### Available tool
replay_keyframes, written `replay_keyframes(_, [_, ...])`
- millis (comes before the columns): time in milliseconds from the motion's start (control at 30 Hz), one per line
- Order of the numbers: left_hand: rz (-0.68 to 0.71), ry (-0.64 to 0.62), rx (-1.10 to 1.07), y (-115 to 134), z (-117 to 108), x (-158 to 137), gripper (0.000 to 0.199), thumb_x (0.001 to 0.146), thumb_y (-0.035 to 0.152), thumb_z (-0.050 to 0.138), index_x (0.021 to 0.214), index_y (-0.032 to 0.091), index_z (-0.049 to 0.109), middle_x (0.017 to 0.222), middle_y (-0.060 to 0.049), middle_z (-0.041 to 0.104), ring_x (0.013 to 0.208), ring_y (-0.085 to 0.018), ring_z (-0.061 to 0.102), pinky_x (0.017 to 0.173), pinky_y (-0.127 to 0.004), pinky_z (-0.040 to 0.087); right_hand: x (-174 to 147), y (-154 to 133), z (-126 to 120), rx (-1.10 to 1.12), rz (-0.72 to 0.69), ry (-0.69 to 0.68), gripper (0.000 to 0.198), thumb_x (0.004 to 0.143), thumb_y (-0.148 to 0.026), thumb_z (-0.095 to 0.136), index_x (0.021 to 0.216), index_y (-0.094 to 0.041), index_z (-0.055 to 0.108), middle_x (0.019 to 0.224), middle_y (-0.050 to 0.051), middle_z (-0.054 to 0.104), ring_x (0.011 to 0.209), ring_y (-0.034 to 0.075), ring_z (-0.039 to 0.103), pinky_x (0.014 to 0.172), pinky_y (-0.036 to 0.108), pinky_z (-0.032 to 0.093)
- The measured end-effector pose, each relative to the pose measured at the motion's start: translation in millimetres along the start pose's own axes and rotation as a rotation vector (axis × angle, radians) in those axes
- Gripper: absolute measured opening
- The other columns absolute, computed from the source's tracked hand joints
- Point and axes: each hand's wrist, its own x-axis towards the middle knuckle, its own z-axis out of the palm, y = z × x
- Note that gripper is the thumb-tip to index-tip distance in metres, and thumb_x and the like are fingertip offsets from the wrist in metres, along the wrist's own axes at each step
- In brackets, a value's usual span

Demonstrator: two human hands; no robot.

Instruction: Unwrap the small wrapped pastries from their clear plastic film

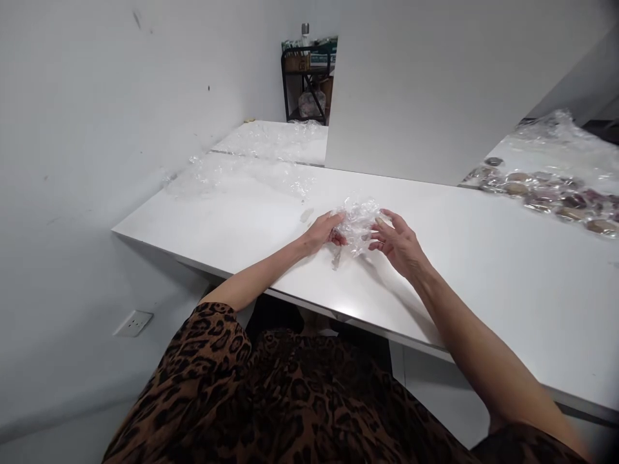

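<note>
A crumpled bunch of clear plastic film [358, 220] is between my hands, just above the white table [271, 241]. My left hand [325, 232] is closed on its left side, with the thumb on top and the other fingers curled underneath. At the right side of the film is my right hand [395, 240], its fingers spread and bent, the tips close to or touching the crinkled edge. I cannot make out whether anything is wrapped inside the film.
More loose clear film [207, 174] lies at the table's left back. Several round, flat items in clear wrapping [546, 190] lie at the right back. A white panel [411, 90] stands behind the table, a black shelf rack [307, 72] beyond it. The wall is on the left.
</note>
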Motion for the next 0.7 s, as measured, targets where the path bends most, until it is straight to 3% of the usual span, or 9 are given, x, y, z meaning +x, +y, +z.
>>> replay_keyframes(67, [-0.032, 0.056, -0.009, -1, -2, -6, 0.033, 0.097, 0.048, 0.065, 0.097, 0.016, 0.055, 0.07, -0.005, 0.072, 0.051, -0.013, 0.064, 0.056, -0.025, 0.044, -1, 2, 6, -0.088, -0.096, 0.022, 0.072, 0.071, -0.06, 0.088, 0.132, -0.036, 0.057, 0.114, 0.002, 0.068, 0.097, 0.018, 0.069, 0.069, 0.027, 0.058])
replay_keyframes(167, [-0.082, 0.128, -0.015, 0, -9, -15, 0.028, 0.1, 0.041, 0.06, 0.093, 0.013, 0.058, 0.07, -0.009, 0.073, 0.048, -0.012, 0.061, 0.054, -0.025, 0.043, -3, 8, 8, -0.299, -0.216, 0.03, 0.086, 0.064, -0.051, 0.095, 0.14, -0.039, 0.056, 0.144, 0.004, 0.059, 0.126, 0.023, 0.06, 0.087, 0.033, 0.06])
replay_keyframes(233, [-0.091, 0.116, 0.009, 2, -14, -22, 0.027, 0.101, 0.036, 0.058, 0.09, 0.012, 0.061, 0.068, -0.01, 0.072, 0.046, -0.011, 0.059, 0.053, -0.025, 0.042, -4, 10, 12, -0.358, -0.251, 0.006, 0.079, 0.063, -0.047, 0.096, 0.133, -0.037, 0.063, 0.147, 0.004, 0.059, 0.131, 0.025, 0.057, 0.092, 0.035, 0.059])
replay_keyframes(333, [-0.124, 0.035, 0.052, 0, -20, -33, 0.026, 0.102, 0.031, 0.056, 0.09, 0.011, 0.064, 0.071, -0.011, 0.073, 0.047, -0.011, 0.06, 0.051, -0.024, 0.043, -1, 7, 23, -0.214, -0.27, 0.05, 0.041, 0.072, -0.051, 0.09, 0.098, -0.024, 0.074, 0.114, 0.004, 0.073, 0.111, 0.02, 0.066, 0.084, 0.03, 0.059])
replay_keyframes(400, [-0.164, -0.011, 0.039, -5, -24, -38, 0.026, 0.102, 0.033, 0.058, 0.092, 0.01, 0.064, 0.074, -0.012, 0.073, 0.05, -0.011, 0.062, 0.054, -0.024, 0.046, 5, 0, 30, -0.052, -0.218, 0.148, 0.039, 0.076, -0.053, 0.087, 0.079, -0.02, 0.067, 0.09, 0.003, 0.073, 0.087, 0.015, 0.069, 0.069, 0.023, 0.057])
replay_keyframes(533, [-0.187, -0.005, 0.054, -14, -31, -43, 0.043, 0.093, 0.052, 0.071, 0.106, 0.012, 0.062, 0.088, -0.014, 0.073, 0.066, -0.018, 0.07, 0.061, -0.028, 0.053, 20, -16, 36, 0.142, -0.062, 0.271, 0.043, 0.085, -0.05, 0.082, 0.075, -0.02, 0.053, 0.073, 0.0, 0.071, 0.052, 0.01, 0.063, 0.043, 0.019, 0.047])
replay_keyframes(633, [-0.005, 0.153, 0.324, -15, -30, -46, 0.075, 0.081, 0.067, 0.077, 0.133, 0.018, 0.058, 0.131, -0.023, 0.066, 0.102, -0.03, 0.073, 0.081, -0.038, 0.059, 26, -18, 37, 0.179, -0.039, 0.29, 0.041, 0.091, -0.048, 0.077, 0.075, -0.021, 0.05, 0.066, -0.002, 0.068, 0.041, 0.008, 0.056, 0.035, 0.018, 0.04])
replay_keyframes(700, [0.165, 0.238, 0.609, -13, -28, -47, 0.092, 0.076, 0.069, 0.08, 0.149, 0.021, 0.05, 0.157, -0.024, 0.047, 0.135, -0.039, 0.057, 0.108, -0.049, 0.05, 27, -15, 37, 0.213, -0.046, 0.277, 0.039, 0.093, -0.046, 0.074, 0.074, -0.021, 0.05, 0.064, -0.002, 0.068, 0.039, 0.008, 0.054, 0.034, 0.018, 0.04])
